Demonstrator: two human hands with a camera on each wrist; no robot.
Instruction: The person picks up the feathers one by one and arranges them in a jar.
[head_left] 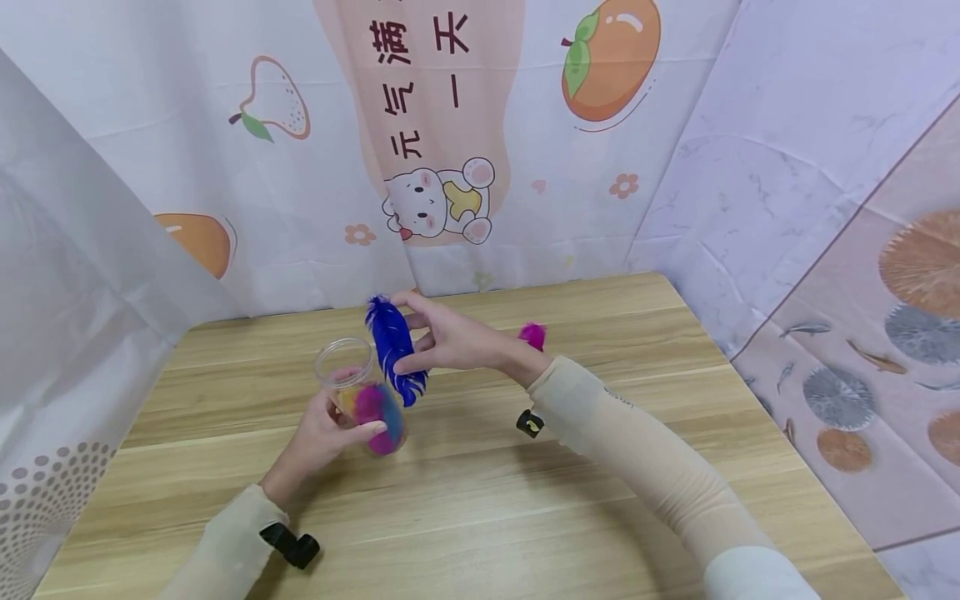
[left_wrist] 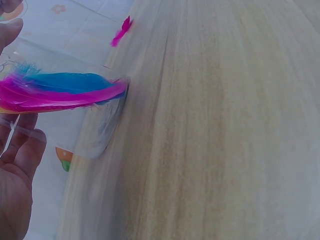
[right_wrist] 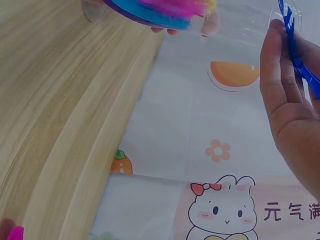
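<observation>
My left hand [head_left: 318, 437] grips a clear plastic jar [head_left: 318, 362], fingers and thumb round its side. The jar stands on the table, its mouth uncovered. Inside, a magenta feather [left_wrist: 60, 100], a blue one [left_wrist: 75, 82] and some yellow show through the wall. Just right of the jar's mouth, my right hand [head_left: 453, 333] pinches a deep blue feather [head_left: 392, 340] between thumb and fingers. That feather is upright with a slight tilt, its lower tip beside the jar. Part of it runs out of the right wrist view.
A pink feather [head_left: 532, 335] lies on the wooden table [head_left: 480, 508] behind the right wrist, partly covered by it. Black wrist straps [head_left: 291, 546] sit on both sleeves. A printed curtain [head_left: 300, 208] hangs along the table's far edge.
</observation>
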